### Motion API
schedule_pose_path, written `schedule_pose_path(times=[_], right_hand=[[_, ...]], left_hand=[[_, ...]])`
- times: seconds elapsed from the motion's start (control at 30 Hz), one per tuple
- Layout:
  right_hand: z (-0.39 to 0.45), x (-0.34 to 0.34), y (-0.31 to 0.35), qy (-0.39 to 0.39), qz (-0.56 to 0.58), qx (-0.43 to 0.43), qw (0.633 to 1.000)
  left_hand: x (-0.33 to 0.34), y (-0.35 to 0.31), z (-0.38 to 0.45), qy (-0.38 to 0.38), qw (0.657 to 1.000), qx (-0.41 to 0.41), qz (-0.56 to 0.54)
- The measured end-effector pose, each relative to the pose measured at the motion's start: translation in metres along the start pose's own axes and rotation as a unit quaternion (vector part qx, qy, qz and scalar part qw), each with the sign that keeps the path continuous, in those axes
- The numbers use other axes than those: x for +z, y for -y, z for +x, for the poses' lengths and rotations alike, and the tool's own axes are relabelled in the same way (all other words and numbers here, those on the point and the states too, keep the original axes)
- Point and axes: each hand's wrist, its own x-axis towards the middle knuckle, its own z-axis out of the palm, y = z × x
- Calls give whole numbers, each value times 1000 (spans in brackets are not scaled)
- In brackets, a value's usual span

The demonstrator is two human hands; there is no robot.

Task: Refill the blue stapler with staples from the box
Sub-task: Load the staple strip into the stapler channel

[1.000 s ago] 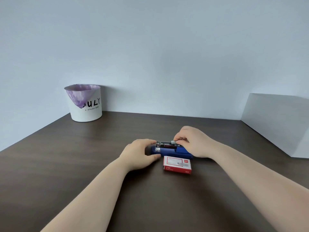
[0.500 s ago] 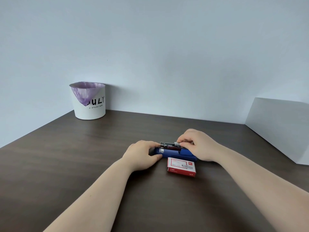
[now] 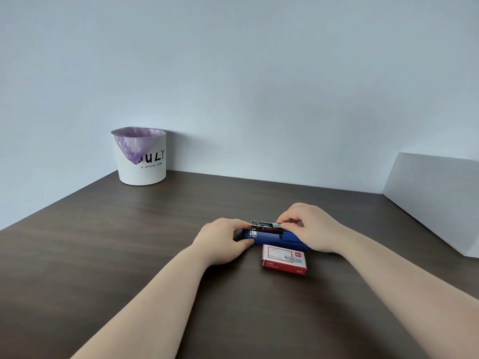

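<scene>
Stapler (image 3: 274, 239), blue, is laid lengthwise near the middle of the dark table (image 3: 103, 255), well apart from every table edge. Its left end is gripped by the left hand (image 3: 223, 239); a strip of staples (image 3: 276, 225) at its open metal channel is pinched by the right hand (image 3: 311, 229). Just beside it on the near side lies the red staple box (image 3: 284, 259), shut. Bare tabletop is seen all around. A white bin (image 3: 142, 158) lined with a purple bag (image 3: 136, 143) stands at the far left by the wall; its contents cannot be seen.
</scene>
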Motion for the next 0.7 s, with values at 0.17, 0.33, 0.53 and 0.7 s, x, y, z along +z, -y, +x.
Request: schedule_pose_path(times=[0.17,0.33,0.53,0.7], right_hand=[[2,-2,5,13,-40,-20,999],[6,-3,6,29,-81,-42,995],[11,-3,12,18,24,7,1000],[9,-5,12,-32,7,-1,999]], left_hand=[[0,0,1,0,1000,-3,2],[0,0,1,2,1000,-3,7],[0,-1,0,2,1000,-5,4],[0,-1,-1,0,1000,-1,-3]])
